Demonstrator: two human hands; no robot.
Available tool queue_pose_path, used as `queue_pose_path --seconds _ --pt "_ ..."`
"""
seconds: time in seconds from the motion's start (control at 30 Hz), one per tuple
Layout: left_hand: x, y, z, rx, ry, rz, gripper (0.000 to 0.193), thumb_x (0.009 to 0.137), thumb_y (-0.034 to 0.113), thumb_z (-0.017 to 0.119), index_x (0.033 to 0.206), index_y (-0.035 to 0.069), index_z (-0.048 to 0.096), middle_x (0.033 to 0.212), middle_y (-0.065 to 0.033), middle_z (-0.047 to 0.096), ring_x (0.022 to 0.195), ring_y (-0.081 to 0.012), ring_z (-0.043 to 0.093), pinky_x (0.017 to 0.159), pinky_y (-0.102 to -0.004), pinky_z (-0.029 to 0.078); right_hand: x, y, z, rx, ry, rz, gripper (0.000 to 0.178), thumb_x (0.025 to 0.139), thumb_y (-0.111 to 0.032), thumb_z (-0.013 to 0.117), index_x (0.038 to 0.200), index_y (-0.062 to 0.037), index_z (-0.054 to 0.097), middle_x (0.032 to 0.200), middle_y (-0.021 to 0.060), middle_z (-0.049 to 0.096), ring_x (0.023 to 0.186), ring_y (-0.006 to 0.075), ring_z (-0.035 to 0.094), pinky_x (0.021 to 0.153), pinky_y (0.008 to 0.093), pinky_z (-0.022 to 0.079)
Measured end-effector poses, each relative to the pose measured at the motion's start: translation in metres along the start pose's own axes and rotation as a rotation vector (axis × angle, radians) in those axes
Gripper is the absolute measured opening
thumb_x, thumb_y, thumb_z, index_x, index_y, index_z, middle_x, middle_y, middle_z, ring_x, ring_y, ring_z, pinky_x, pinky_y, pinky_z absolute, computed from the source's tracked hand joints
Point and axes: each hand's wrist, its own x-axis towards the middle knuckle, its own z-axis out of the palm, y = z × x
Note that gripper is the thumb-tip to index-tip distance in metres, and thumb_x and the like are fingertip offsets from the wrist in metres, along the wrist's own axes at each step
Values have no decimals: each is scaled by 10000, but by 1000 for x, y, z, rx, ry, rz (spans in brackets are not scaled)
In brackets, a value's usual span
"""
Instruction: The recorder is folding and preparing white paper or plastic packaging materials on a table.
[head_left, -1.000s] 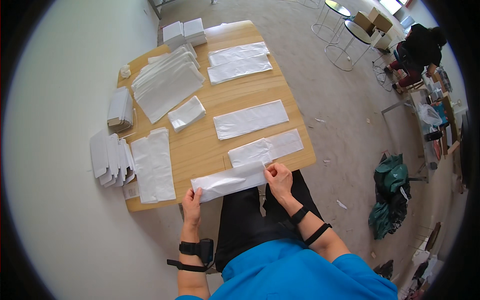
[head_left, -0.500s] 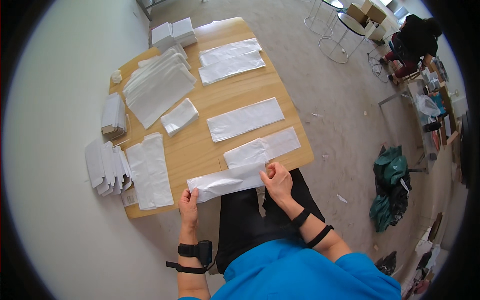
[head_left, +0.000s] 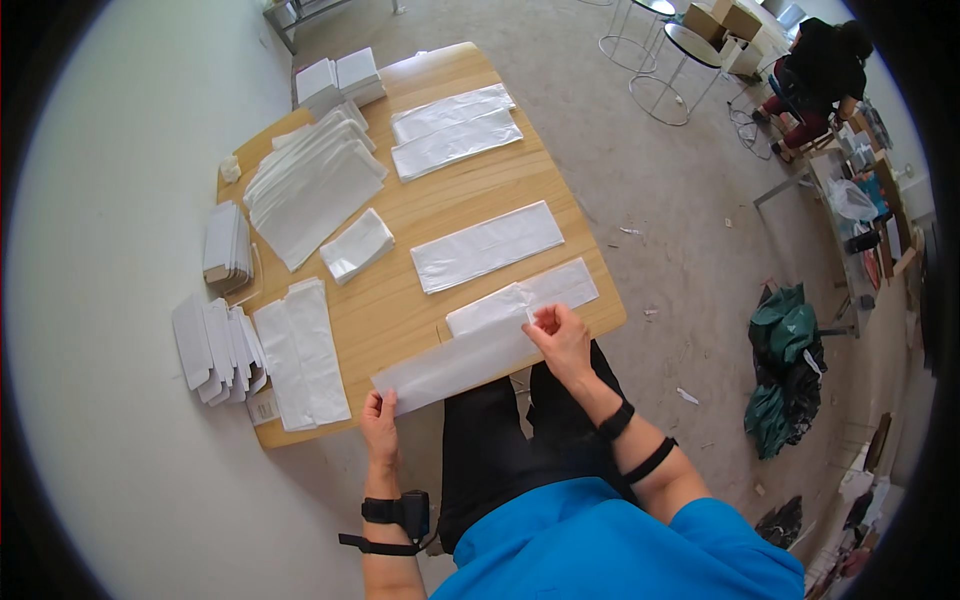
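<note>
- Head view: at the near edge of the table (head_left: 375, 325), left hand (head_left: 380, 422) pinches a plastic strip (head_left: 455, 366), fingers closed.
- Right hand (head_left: 563, 343) pinches its other end, probably keeping it flat.

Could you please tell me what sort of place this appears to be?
It looks like a small packing workshop, though I can't be certain: a wooden table holds piles of thin white bags, folded white cartons stand at its edge, and open cardboard boxes sit across the room.
</note>
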Motion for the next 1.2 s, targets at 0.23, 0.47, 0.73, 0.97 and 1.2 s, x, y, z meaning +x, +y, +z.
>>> queue_pose_path --seconds 0.23,0.47,0.73,0.97,1.2 --pt "40 18 21 224 25 23 186 934 229 632 881 51 616 756 41 602 659 -21 499 582 -198 405 47 9 6 -239 -20 -16 264 668 -213 758 810 -27 635 736 115 675 698 258 660 653 362 521" --pt "50 17 29 348 90 51 212 915 239 660 844 42 629 688 55 566 596 -17 458 514 -195 363 60 10 12 -266 -47 42 250 640 -221 755 768 -38 641 741 121 678 720 270 668 670 369 526" --pt "54 4 22 492 71 163 244 874 220 701 783 4 633 633 77 473 580 -30 385 503 -211 305 70 16 13 -346 -58 72 231 636 -221 751 763 -58 649 749 122 681 729 286 667 674 384 528" --pt "54 6 25 712 128 225 240 836 229 724 789 16 625 586 20 470 556 -94 421 513 -271 360 73 15 17 -368 -56 85 216 639 -218 741 753 -61 646 758 130 682 741 302 666 669 398 525" --pt "35 27 60 1225 442 568 257 792 150 705 996 43 592 842 -122 574 775 -302 581 679 -395 463 72 12 16 -374 -55 98 191 646 -198 728 750 -64 642 761 135 682 747 313 663 665 408 521"
